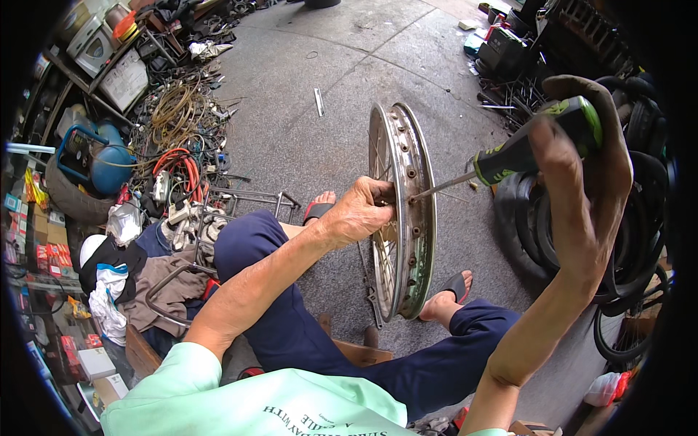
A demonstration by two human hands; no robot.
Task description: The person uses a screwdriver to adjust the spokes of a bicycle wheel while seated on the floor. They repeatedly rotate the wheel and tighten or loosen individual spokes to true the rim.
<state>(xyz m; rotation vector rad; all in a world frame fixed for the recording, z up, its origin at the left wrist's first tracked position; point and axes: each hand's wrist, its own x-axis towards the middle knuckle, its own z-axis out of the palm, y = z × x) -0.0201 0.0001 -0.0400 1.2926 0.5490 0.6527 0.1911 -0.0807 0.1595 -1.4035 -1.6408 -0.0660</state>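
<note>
Right hand [590,207] clamped on screwdriver [505,156], thumb along grip, palm behind the butt. Handle looks chunky, probably non-slip; shaft thin, stiff; best held by the handle. Left hand [360,212] clamped on the edge of the wheel rim [416,254], thumb and fingers pinching it, just beside the driver tip. Rim upright, no tire, between the legs, above the floor [291,123]; can't tell what bears its lower edge. Likely light for its size, rigid, a bit slick bare metal. Grip the raised side edges; spokes would probably bend, so avoid pulling there.
</note>
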